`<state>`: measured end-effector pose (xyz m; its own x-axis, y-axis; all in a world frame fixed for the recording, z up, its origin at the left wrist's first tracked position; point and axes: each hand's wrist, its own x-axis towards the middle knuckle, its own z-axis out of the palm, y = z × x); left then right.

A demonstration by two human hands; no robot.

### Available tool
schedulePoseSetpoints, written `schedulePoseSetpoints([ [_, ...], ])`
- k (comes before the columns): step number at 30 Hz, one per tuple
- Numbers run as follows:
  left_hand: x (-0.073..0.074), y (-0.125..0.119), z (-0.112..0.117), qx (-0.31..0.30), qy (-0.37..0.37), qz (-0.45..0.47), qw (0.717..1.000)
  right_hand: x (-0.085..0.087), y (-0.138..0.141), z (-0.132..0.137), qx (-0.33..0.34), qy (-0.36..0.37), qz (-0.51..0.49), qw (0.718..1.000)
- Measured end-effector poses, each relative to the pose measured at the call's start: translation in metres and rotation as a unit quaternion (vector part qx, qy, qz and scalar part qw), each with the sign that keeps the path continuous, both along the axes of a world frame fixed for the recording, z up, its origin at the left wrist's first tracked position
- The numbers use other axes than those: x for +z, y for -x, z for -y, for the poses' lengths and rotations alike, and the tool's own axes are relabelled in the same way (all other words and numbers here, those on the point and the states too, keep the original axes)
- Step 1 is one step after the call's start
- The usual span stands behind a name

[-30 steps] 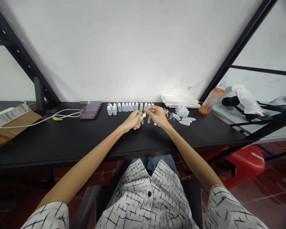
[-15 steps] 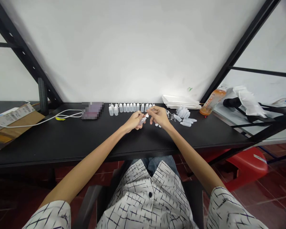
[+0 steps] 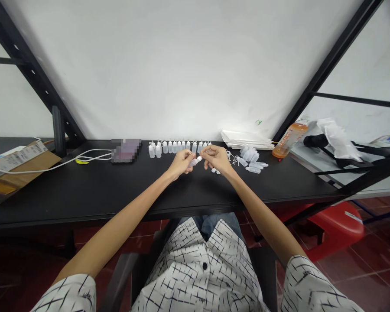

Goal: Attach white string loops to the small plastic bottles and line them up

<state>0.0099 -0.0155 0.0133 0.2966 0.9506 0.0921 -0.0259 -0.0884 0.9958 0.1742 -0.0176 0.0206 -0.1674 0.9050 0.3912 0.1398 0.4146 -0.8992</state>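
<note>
My left hand (image 3: 182, 163) is closed around a small translucent plastic bottle (image 3: 193, 163), which lies tilted with its neck to the right. At that neck sits a white cap (image 3: 199, 159), pinched by the fingertips of my right hand (image 3: 215, 158). Behind my hands a row of capped dropper bottles (image 3: 174, 147) stands upright along the wall. Right of my right hand lie loose uncapped bottles (image 3: 249, 153) in a pile. White caps with thin straps (image 3: 233, 159) lie between that pile and my hand, partly hidden by it.
A stack of white sheets (image 3: 245, 140) rests against the wall at the back right, beside an orange drink bottle (image 3: 290, 139). To the left are a pixelated purple object (image 3: 126, 151), a white cable (image 3: 63, 167) and a cardboard box (image 3: 22, 164). A red stool (image 3: 339, 223) stands below right.
The white cap has come into line with the bottle's neck and now sits against it. My left hand has turned slightly; my right hand stays in nearly the same place.
</note>
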Motion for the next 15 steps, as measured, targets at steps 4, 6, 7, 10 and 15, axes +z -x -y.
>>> schedulePoseSetpoints([
  [4, 0.0007, 0.0006, -0.0010, 0.015, -0.017, 0.012, 1.000, 0.0020, 0.0007, 0.0020, 0.025, -0.002, 0.008, 1.000],
  [6, 0.0009, 0.0009, -0.0012, 0.023, -0.024, 0.014, 0.999, 0.0029, 0.0005, 0.0034, 0.037, -0.003, 0.018, 0.999],
  [7, 0.0009, 0.0011, -0.0013, 0.025, -0.025, 0.013, 0.999, 0.0033, 0.0000, 0.0040, 0.043, -0.003, 0.023, 0.999],
  [10, 0.0005, 0.0019, -0.0017, 0.025, -0.025, 0.007, 0.999, 0.0037, -0.0021, 0.0051, 0.062, 0.001, 0.040, 0.997],
  [15, -0.0022, 0.0032, -0.0036, 0.034, -0.047, -0.020, 0.998, 0.0013, -0.0036, 0.0035, 0.074, 0.012, 0.057, 0.996],
])
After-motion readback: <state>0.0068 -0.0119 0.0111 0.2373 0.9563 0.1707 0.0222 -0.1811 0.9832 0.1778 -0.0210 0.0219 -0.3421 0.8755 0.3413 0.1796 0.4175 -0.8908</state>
